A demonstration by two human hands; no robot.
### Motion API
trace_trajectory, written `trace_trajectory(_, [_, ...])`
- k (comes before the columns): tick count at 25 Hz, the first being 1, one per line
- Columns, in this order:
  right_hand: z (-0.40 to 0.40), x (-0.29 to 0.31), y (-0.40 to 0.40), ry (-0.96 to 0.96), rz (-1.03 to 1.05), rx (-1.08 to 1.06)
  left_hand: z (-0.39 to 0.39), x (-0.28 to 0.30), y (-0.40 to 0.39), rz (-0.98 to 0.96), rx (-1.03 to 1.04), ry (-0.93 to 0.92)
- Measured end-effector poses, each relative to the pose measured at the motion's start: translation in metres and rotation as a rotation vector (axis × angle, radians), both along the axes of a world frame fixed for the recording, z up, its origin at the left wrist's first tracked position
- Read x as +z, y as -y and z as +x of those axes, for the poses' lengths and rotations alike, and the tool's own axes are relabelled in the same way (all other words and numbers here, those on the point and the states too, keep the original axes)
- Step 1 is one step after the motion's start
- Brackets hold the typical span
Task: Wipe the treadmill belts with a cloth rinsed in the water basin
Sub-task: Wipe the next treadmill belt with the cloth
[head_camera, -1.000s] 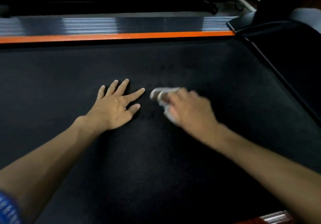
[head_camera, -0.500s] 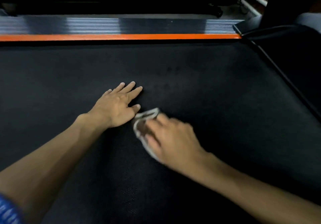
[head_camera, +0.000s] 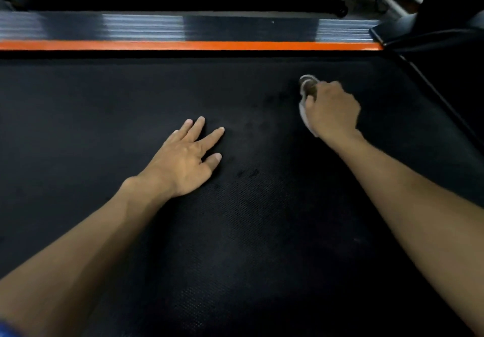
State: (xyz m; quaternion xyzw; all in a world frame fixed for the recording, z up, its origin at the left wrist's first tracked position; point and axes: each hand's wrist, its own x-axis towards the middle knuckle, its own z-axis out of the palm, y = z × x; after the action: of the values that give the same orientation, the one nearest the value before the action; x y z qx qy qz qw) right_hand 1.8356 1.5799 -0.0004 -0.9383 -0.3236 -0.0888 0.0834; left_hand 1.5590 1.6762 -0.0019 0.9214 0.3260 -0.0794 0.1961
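Right grip scrubs the far right of the belt while the left braces

The right hand (head_camera: 331, 109) curls its grip round a bunched pale cloth (head_camera: 305, 96), pressing it onto the treadmill belt (head_camera: 262, 232) at far right, near the belt's dark right-hand edge; bunching it small probably puts the pressure on one patch, and only the cloth's left fringe shows past the knuckles. The left hand (head_camera: 187, 157) holds nothing: it lies flat with straight, spread fingers on the belt nearer the middle, well apart from the cloth, likely to prop the leaning body. A few darker smudges (head_camera: 247, 173) sit on the belt just right of that hand, so wiping seems unfinished. Beyond the belt's far edge runs an orange strip (head_camera: 183, 45) under a ribbed side rail (head_camera: 144, 26). No water basin is in view
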Motion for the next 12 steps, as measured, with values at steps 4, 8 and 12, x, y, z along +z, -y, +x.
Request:
trace_trajectory(4, [-0.102,-0.001,-0.013,-0.085,-0.018,0.413,-0.001,-0.005,-0.002,0.023,0.015,0.053])
trace_trajectory(8, [-0.127,0.002,-0.012,-0.015,-0.079,0.682,-0.006,-0.005,-0.006,0.010,-0.007,0.063])
trace_trajectory(12, [-0.032,0.003,-0.023,-0.008,-0.021,0.439,-0.005,0.002,-0.009,0.020,0.055,-0.082])
